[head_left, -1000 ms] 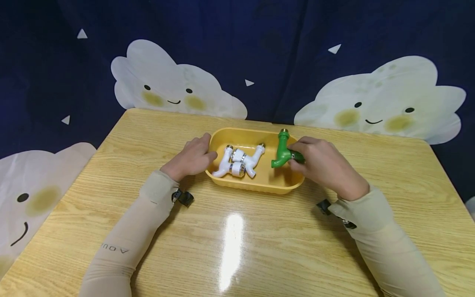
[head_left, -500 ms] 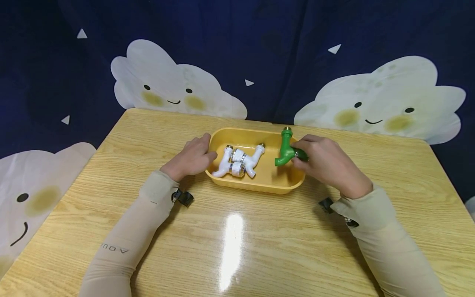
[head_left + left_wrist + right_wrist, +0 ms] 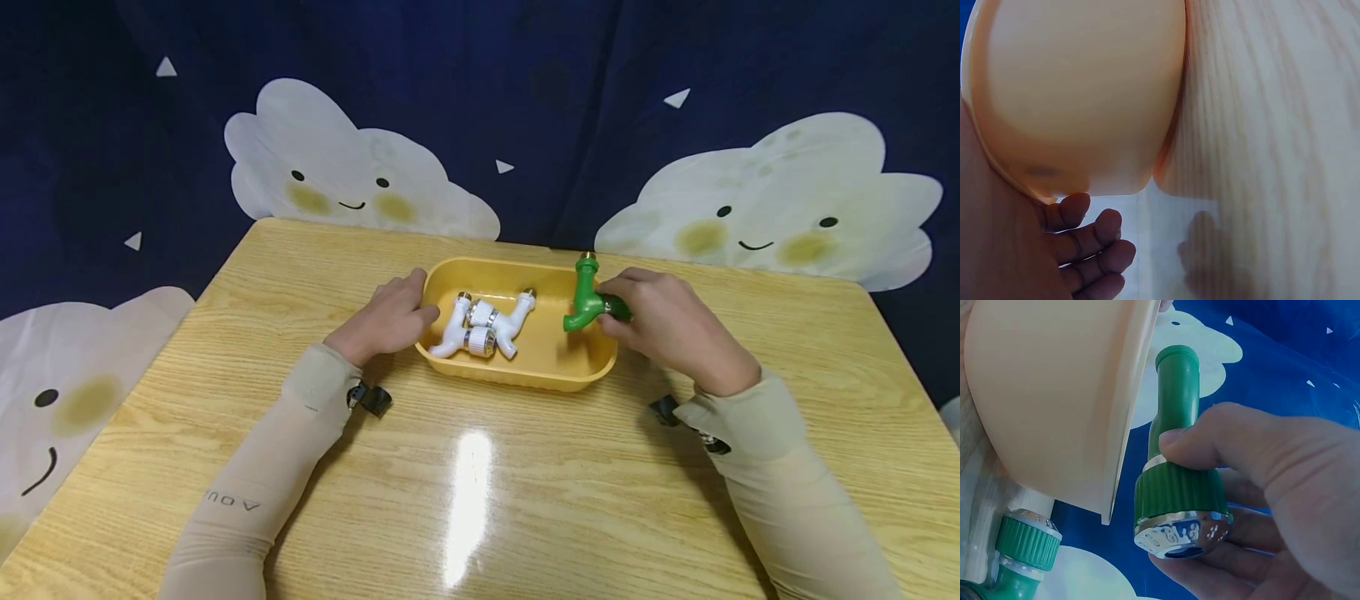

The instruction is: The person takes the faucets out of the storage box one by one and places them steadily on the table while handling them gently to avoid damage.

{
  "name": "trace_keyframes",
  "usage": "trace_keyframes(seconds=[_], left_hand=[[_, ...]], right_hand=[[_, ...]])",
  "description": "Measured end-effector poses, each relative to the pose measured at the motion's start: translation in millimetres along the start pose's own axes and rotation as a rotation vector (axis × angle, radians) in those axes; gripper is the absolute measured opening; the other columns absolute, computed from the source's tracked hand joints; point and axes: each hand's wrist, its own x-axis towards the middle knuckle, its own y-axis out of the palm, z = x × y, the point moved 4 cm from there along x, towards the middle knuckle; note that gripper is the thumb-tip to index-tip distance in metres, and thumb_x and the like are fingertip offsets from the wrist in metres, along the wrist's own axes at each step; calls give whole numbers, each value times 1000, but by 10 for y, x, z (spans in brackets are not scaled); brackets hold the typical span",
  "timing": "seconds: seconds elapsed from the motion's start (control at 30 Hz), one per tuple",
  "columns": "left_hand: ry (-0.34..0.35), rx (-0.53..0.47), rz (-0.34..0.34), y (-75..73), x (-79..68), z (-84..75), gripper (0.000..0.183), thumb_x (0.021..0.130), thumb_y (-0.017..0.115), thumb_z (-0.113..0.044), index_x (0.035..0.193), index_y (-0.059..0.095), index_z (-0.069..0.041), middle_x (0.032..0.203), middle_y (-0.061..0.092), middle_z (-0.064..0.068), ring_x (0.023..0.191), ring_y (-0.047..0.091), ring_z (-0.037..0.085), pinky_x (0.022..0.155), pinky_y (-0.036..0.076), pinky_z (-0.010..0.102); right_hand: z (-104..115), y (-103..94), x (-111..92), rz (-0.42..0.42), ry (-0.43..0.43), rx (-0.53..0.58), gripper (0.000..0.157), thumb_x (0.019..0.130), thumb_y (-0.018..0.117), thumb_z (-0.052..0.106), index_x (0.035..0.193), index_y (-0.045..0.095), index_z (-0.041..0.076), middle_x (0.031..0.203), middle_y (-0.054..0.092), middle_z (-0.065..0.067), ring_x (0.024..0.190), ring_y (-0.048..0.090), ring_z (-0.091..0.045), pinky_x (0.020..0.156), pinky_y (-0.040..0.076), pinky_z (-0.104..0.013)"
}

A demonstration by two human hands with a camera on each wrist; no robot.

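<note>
My left hand (image 3: 386, 321) holds the left end of a yellow plastic basin (image 3: 517, 382), thumb at the rim and fingers outside the end wall. In the left wrist view the fingers (image 3: 1094, 234) curl beside the basin. My right hand (image 3: 671, 325) pinches a green faucet (image 3: 585, 287) by its ribbed knob (image 3: 1179, 490), above the basin's right end. The faucet's brass threaded end points away, its spout to the left. Two white faucets (image 3: 453, 329) (image 3: 513, 323) lie in the basin's left half, knobs side by side.
In the right wrist view another green faucet (image 3: 1025, 547) stands near the basin's outer wall; the head view does not show it. The wooden table (image 3: 360, 500) reaches back to a dark blue curtain (image 3: 547, 100) with cloud prints.
The right hand has moved the green faucet to the right and slightly away, over the basin's right rim. The left hand, the basin and the white faucets have stayed put.
</note>
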Motion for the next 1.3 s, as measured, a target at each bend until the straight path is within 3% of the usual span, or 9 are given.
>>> trace_keyframes(seconds=[0.7, 1.3], left_hand=[[2, -1, 3, -2, 13, 6, 28, 100, 42, -30, 112, 47, -6, 86, 48, 10, 83, 48, 29, 79, 32, 36], [6, 8, 1, -9, 15, 5, 30, 100, 42, -30, 115, 47, -5, 88, 50, 11, 86, 49, 29, 80, 33, 37]], right_hand=[[-125, -23, -10, -11, -8, -14, 30, 90, 75, 10, 117, 71, -4, 110, 73, -22, 91, 70, -32, 81, 57, -50], [-220, -53, -20, -32, 7, -13, 26, 88, 77, 11, 111, 73, -1, 103, 74, -17, 85, 68, -27, 80, 56, -49]])
